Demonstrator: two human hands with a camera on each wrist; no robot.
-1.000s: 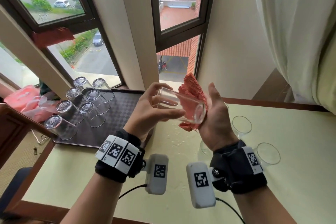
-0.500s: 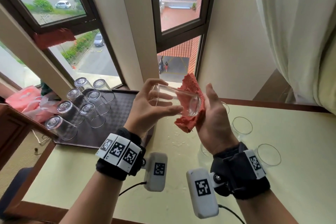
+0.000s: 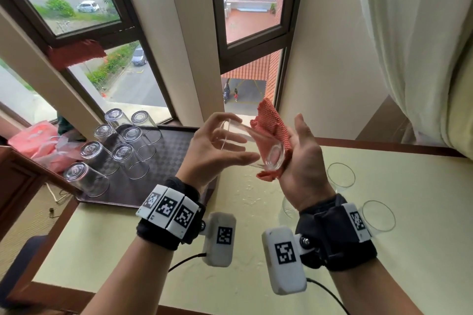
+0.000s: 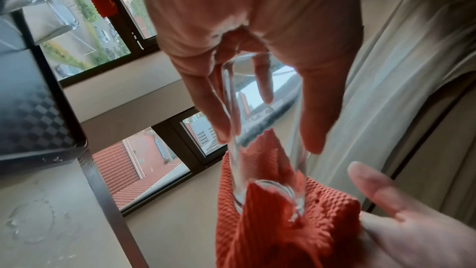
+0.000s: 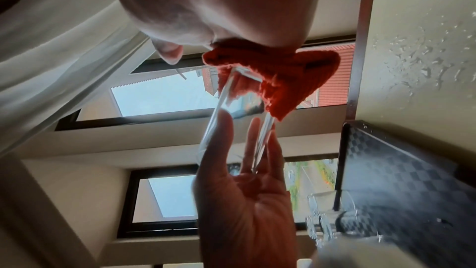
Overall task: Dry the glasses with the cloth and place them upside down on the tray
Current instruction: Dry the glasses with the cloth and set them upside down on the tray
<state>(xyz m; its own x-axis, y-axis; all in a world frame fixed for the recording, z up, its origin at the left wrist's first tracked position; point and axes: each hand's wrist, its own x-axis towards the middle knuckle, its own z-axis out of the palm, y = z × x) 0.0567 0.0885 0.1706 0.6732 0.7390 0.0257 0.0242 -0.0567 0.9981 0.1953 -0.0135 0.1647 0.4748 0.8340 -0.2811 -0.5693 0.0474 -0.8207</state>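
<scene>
A clear glass point(image 3: 256, 143) lies on its side in the air above the table. My left hand point(image 3: 243, 140) grips it near the rim, thumb below and fingers above. The glass's thick base presses into an orange cloth point(image 3: 268, 120) bunched in my right hand point(image 3: 298, 151), whose thumb stands up; its fingers are hidden behind the cloth. The left wrist view shows the glass point(image 4: 268, 170) running down into the cloth point(image 4: 270, 231). The dark tray point(image 3: 174, 161) at the left holds several upside-down glasses point(image 3: 128, 158).
Three glasses stand upright on the pale table point(image 3: 384, 263) under and right of my right wrist, one of them point(image 3: 340, 174) at the back. Water drops point(image 3: 250, 194) lie on the table beside the tray. A curtain point(image 3: 422, 46) hangs at the right, windows behind.
My left fingers have shifted round the rim, turning the glass against the cloth. The glass rose a little, then its base dipped back into my right palm.
</scene>
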